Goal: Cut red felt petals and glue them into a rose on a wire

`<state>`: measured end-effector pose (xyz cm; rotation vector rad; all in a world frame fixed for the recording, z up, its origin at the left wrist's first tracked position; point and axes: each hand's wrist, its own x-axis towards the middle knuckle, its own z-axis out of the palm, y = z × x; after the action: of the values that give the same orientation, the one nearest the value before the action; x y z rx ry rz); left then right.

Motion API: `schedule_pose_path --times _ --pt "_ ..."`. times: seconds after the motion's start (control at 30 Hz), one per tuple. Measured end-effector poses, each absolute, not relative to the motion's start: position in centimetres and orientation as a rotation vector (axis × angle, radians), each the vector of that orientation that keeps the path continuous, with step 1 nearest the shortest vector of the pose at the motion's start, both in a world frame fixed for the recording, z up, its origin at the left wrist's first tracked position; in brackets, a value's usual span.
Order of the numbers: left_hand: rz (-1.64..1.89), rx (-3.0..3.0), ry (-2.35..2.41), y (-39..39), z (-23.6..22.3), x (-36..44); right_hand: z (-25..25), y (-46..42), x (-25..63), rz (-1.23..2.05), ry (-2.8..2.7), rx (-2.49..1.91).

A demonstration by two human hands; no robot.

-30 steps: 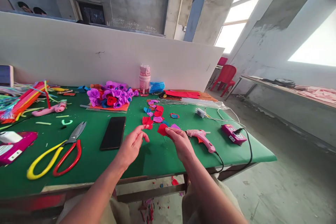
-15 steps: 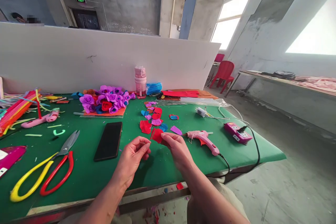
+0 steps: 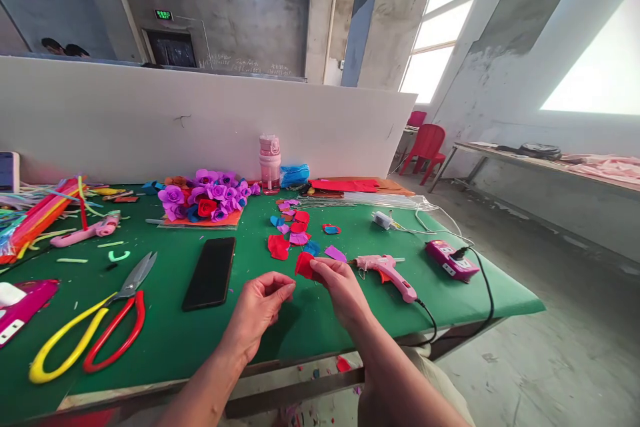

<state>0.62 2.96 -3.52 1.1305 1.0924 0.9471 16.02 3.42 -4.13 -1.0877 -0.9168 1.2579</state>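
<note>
My right hand [image 3: 344, 290] pinches a small red petal-like piece [image 3: 303, 265] above the green table. To its left, my left hand [image 3: 256, 310] is closed, thumb against forefinger; anything between the tips is too small to make out. Its fingertips are a little apart from the red piece. Behind both hands lie loose red petals [image 3: 278, 247], a blue piece [image 3: 312, 248] and a purple piece [image 3: 335, 253]. A pink hot glue gun [image 3: 387, 271] rests just right of my right hand. The black phone [image 3: 210, 273] is left of my left hand.
Scissors [image 3: 127, 293] with yellow and red handles lie at left, beside a magenta power strip [image 3: 30, 307]. Purple and red flowers [image 3: 210, 197] are piled behind the phone. A pink bottle [image 3: 270, 167] stands by the white partition [image 3: 220, 120]. Another magenta power strip [image 3: 450, 260] sits at right.
My left hand has gone from loosely spread fingers to a pinch, meeting the red piece and then drawing slightly away. My right hand has kept hold of the red piece. The camera view has shifted.
</note>
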Motion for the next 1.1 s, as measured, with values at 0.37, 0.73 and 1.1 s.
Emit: schedule_pose_path --times 0.37,0.73,1.1 --pt "0.925 1.152 1.065 2.83 -3.51 0.69 -4.07 3.29 16.68 1.256 -0.937 -1.1" --pt "0.941 1.067 1.026 2.9 -3.35 0.8 -3.81 3.03 16.05 1.355 -0.842 -1.046" --pt "0.926 1.09 1.037 2.96 -3.77 0.73 -3.7 2.84 16.06 1.398 -0.788 -0.999"
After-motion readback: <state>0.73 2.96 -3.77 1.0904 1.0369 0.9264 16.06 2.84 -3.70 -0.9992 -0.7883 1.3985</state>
